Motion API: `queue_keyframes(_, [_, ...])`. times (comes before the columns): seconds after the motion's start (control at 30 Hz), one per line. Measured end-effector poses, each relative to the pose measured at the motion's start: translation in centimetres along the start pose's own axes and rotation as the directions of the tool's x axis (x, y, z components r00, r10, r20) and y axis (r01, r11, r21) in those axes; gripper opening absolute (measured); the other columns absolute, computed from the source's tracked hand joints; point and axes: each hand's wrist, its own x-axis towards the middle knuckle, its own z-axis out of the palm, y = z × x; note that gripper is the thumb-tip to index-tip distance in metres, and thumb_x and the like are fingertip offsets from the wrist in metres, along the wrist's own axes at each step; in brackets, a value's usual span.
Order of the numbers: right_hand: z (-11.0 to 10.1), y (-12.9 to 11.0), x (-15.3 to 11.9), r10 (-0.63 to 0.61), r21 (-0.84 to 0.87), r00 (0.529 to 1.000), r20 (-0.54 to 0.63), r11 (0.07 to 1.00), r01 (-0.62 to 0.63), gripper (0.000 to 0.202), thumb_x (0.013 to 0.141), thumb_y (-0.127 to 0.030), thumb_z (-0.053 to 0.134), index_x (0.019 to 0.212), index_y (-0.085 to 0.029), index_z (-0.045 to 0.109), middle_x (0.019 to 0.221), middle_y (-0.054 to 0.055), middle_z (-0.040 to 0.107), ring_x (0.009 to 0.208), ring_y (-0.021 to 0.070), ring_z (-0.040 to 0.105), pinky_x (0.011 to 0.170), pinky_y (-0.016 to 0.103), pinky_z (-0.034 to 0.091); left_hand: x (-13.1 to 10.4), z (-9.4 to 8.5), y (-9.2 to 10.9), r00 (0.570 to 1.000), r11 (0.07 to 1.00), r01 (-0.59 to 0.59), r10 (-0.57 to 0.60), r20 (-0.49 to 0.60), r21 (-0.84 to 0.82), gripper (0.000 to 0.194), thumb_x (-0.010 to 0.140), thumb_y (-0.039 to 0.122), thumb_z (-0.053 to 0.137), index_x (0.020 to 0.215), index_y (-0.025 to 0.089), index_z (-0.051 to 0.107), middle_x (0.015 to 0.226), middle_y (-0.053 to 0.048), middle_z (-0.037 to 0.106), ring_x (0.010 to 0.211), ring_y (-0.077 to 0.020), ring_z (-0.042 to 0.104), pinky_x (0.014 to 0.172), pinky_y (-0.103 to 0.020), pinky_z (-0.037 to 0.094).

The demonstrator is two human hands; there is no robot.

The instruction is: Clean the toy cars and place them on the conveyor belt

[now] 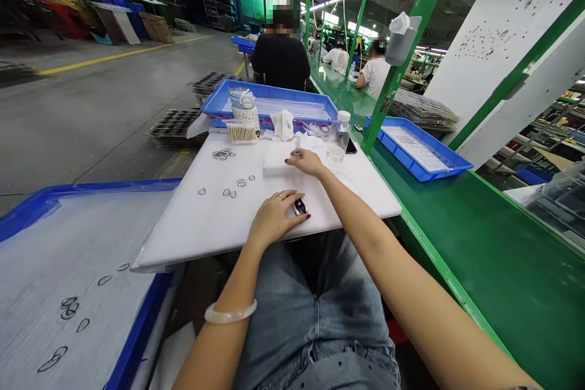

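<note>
My left hand (273,217) rests on the white padded table top, its thumb and fingers closed around a small glossy black oval part (300,207) with silvery marks. Farther forward, my right hand (307,162) pinches a small whitish cylinder (297,145); its exact kind is too small to tell. Beneath that hand lies a folded white cloth or pad (275,161). Left of my hands, several thin black rings (241,183) are scattered on the table, with a small heap of black rings (223,154) behind them.
Behind the table top (183,225) stand a box of cotton swabs (242,133), a lidded jar (244,103), a clear bottle (338,137) and a blue tray (210,103). A green bench (457,225) runs along the right. More rings lie on the left tray's lining (91,237). People sit ahead.
</note>
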Motion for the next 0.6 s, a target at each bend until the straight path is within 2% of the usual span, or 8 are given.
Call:
queue_keyframes(0.27, [-0.22, 0.02, -0.15, -0.008, 0.049, 1.000, 0.002, 0.999, 0.007, 0.044, 0.084, -0.043, 0.066, 0.118, -0.017, 0.062, 0.123, 0.009, 0.066, 0.115, 0.0257, 0.060, 0.096, 0.034, 0.045, 0.02, -0.08, 0.05, 1.000, 1.000, 0.007, -0.007, -0.019, 0.004, 0.053, 0.084, 0.050, 0.062, 0.128, 0.021, 0.062, 0.137, -0.008, 0.059, 0.124, -0.0311, 0.053, 0.107, -0.047, 0.042])
queue_keyframes(0.47, [-0.58, -0.08, -0.47, -0.025, 0.050, 1.000, 0.017, 0.998, 0.024, 0.040, 0.086, -0.043, 0.065, 0.118, -0.019, 0.061, 0.126, 0.006, 0.064, 0.114, 0.0222, 0.060, 0.094, 0.030, 0.045, 0.12, -0.09, 0.16, 1.000, 1.000, 0.015, -0.015, -0.025, 0.008, 0.053, 0.084, 0.050, 0.063, 0.127, 0.021, 0.063, 0.136, -0.009, 0.059, 0.122, -0.0320, 0.054, 0.106, -0.048, 0.043])
queue_keyframes(0.53, [-0.67, -0.24, -0.49, -0.031, 0.021, 0.999, 0.012, 0.999, 0.030, 0.036, 0.088, -0.045, 0.063, 0.113, -0.019, 0.061, 0.121, 0.006, 0.066, 0.110, 0.0223, 0.062, 0.090, 0.030, 0.045, 0.13, -0.06, 0.18, 0.999, 1.000, 0.009, -0.008, -0.034, 0.027, 0.053, 0.084, 0.050, 0.063, 0.128, 0.020, 0.062, 0.136, -0.009, 0.059, 0.122, -0.0321, 0.055, 0.106, -0.049, 0.043])
queue_keyframes(0.6, [-0.64, -0.39, -0.37, -0.039, -0.023, 0.999, 0.000, 0.999, 0.039, 0.032, 0.092, -0.048, 0.057, 0.103, -0.019, 0.063, 0.108, 0.005, 0.069, 0.101, 0.0232, 0.063, 0.085, 0.030, 0.044, 0.05, 0.00, 0.19, 0.999, 0.999, 0.001, 0.000, -0.032, 0.045, 0.052, 0.085, 0.049, 0.062, 0.129, 0.020, 0.062, 0.136, -0.009, 0.059, 0.122, -0.0320, 0.055, 0.105, -0.049, 0.044])
